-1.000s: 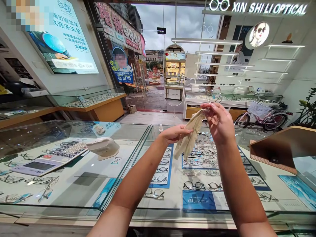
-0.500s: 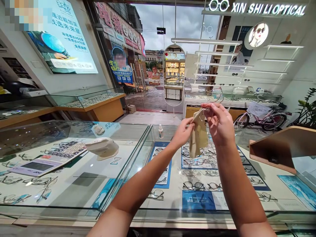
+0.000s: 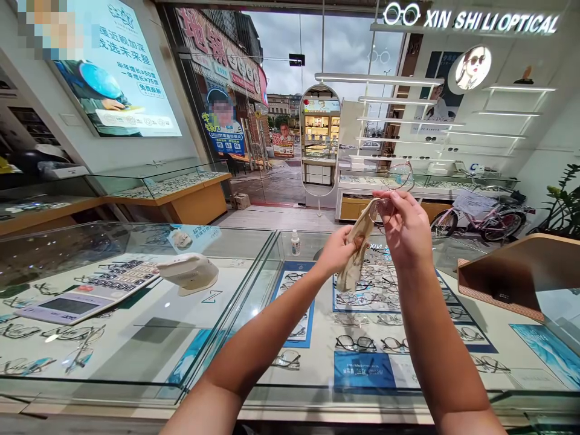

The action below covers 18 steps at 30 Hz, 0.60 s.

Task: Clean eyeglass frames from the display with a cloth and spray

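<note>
Left fingers (image 3: 348,234) closed on beige cloth (image 3: 351,269), right fingers (image 3: 399,200) on eyeglasses (image 3: 399,176), over a glass counter (image 3: 308,396), optical shop (image 3: 281,216) beyond.

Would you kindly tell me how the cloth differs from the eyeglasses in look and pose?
The cloth is beige and opaque, while the eyeglasses have clear lenses in thin rims. The cloth hangs in folds from the left hand, whereas the eyeglasses are held up by the right hand, one lens above it. Both are held above the glass display case.
</note>
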### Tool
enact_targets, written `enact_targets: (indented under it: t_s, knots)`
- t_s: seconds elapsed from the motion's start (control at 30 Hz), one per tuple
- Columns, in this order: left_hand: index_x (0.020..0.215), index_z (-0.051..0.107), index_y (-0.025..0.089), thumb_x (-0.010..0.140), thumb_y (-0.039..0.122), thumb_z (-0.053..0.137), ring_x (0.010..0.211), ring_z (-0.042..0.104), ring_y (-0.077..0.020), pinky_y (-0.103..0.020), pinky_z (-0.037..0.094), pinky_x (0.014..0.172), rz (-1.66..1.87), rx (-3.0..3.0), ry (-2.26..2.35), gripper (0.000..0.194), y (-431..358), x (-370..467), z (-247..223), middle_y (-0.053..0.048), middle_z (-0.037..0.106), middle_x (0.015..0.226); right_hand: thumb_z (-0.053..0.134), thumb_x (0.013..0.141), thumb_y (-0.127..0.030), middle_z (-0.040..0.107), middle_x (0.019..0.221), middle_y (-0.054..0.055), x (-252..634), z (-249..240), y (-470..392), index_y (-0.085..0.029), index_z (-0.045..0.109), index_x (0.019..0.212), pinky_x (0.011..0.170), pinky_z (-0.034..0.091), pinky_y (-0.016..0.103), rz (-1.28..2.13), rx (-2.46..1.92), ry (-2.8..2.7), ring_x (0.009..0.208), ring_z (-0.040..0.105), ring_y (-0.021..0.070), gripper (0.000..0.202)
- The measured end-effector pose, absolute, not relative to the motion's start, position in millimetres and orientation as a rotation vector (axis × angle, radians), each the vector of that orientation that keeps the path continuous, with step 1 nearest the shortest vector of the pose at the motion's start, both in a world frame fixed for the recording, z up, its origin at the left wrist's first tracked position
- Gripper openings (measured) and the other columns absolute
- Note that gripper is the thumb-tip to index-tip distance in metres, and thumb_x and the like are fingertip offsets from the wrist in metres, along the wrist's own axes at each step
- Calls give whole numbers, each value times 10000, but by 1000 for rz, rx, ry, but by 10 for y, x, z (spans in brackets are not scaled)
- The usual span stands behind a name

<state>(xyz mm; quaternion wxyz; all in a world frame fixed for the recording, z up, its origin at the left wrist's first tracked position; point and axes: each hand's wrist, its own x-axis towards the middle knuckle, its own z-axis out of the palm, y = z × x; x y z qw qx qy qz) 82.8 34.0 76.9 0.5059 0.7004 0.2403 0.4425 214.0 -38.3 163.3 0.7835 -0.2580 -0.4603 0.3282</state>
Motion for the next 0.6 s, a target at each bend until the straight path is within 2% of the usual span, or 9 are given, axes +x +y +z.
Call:
enact_targets:
  t_s: [0.1,0.2,0.27,0.4,0.47,0.53,0.6]
  knots:
    - [1052,619,181,820,744,732,729,618,-184,-291,470,668,939,1603,536,619,369,795,794,-67,720,879,859,836,-408,789,1065,21,2159,1618,-360,-270,742,899,851,602,302,713,-535,-984,1018,705,186,192]
    - [876,612,171,837,761,696,672,527,-139,-269,415,644,993,1656,612,597,364,746,832,-25,633,780,866,825,-398,789,1041,21,2189,1606,-321,-258,743,896,802,591,275,688,-517,-945,953,696,165,199]
    - [826,614,164,828,738,726,667,493,-125,-262,387,641,1003,1683,631,584,357,696,873,-5,582,752,862,820,-389,788,1025,33,2220,1606,-296,-241,744,889,747,574,250,671,-513,-915,901,685,151,201]
    - [948,680,152,811,699,790,693,524,-126,-265,384,646,841,1709,515,575,371,568,975,-21,612,818,830,829,-363,777,1004,42,2294,1617,-259,-231,748,865,642,534,233,637,-543,-889,840,661,145,159]
    - [920,699,153,829,679,793,685,521,-125,-271,377,638,753,1764,473,542,392,500,1026,-22,605,798,827,825,-351,769,993,40,2328,1613,-239,-233,753,859,632,533,235,640,-548,-877,836,658,146,143]
    - [872,732,161,851,632,803,739,556,-140,-287,419,676,750,1833,423,477,411,434,1077,-39,623,838,842,809,-351,762,991,40,2356,1600,-211,-228,756,857,639,541,235,671,-550,-870,845,662,146,157]
    - [871,787,184,851,562,836,938,638,-190,-335,504,837,865,1907,350,382,418,371,1139,-84,679,1026,870,782,-376,758,990,40,2378,1581,-178,-225,751,856,652,556,242,714,-559,-869,868,672,153,206]
